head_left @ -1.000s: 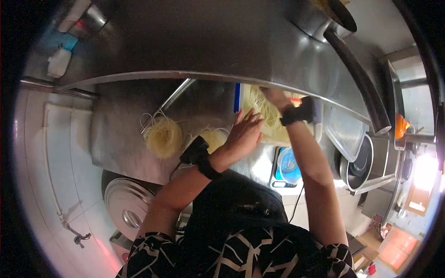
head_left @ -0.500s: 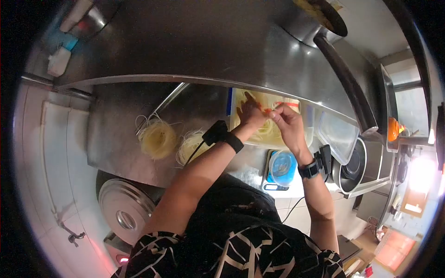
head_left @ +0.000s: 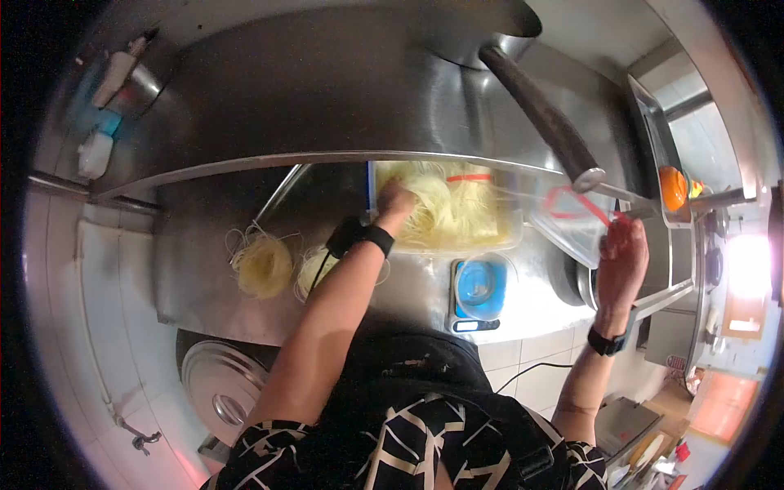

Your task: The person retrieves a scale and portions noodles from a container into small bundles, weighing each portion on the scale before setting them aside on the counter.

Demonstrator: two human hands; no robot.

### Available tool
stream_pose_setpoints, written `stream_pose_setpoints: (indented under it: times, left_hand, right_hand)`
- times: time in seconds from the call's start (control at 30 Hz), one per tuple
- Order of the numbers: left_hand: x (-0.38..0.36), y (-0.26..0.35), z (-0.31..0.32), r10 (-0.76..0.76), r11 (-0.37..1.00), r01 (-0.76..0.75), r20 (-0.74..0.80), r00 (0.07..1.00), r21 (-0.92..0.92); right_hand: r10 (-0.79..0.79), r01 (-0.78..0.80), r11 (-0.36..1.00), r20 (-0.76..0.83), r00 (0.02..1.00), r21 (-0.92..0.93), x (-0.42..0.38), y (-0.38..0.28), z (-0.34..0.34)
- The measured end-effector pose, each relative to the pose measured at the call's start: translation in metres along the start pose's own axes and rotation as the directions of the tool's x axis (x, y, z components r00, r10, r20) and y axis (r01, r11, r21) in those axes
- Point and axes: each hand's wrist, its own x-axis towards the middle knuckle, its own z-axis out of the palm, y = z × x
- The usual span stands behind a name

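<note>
A clear plastic tub (head_left: 514, 237) full of pale thin noodles (head_left: 457, 208) stands on the steel counter under a shelf edge. My left hand (head_left: 398, 200) is down in the tub's left end, with its fingers curled into the noodles. My right hand (head_left: 622, 253) is far out to the right, over a stack of bowls. Its fingers are closed on a stretched red band (head_left: 576, 204) that runs across a clear lid (head_left: 572, 237). A second red band (head_left: 469, 177) lies on the noodles at the back of the tub.
Two coiled noodle nests (head_left: 261, 265) (head_left: 314, 273) lie on the counter to the left. A scale carrying a blue bowl (head_left: 479, 287) is in front of the tub. A long dark pan handle (head_left: 539, 106) juts overhead. A round metal lid (head_left: 220, 384) is on the floor.
My right hand left the tub and swung far right, drawing a red band with it. My left hand stayed in the noodles. The view shifted to the right.
</note>
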Motion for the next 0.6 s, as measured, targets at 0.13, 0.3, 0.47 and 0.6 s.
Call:
stream_pose_setpoints:
  times: [0.13, 0.3, 0.47, 0.6]
  left_hand:
    - [0.012, -0.010, 0.002, 0.043, 0.964, -0.099, -0.221, 0.974, -0.248]
    - [-0.026, 0.033, -0.034, -0.211, 0.731, 0.097, -0.089, 0.973, -0.676]
    - [-0.014, 0.034, -0.032, -0.057, 0.715, -0.089, -0.185, 0.981, -0.694]
    - [-0.065, 0.076, -0.095, -0.048, 0.860, 0.088, 0.093, 0.995, -0.503]
  right_hand:
    - [0.129, -0.151, 0.938, -0.090, 0.988, -0.313, -0.036, -0.022, -0.053]
    - [0.562, -0.476, 0.564, -0.108, 0.820, -0.675, -0.084, 0.044, -0.162]
    - [0.031, 0.063, 0.029, 0.064, 0.997, -0.998, -0.091, 0.121, -0.163]
    - [0.410, -0.206, 0.415, -0.020, 0.912, -0.886, -0.055, 0.089, -0.056]
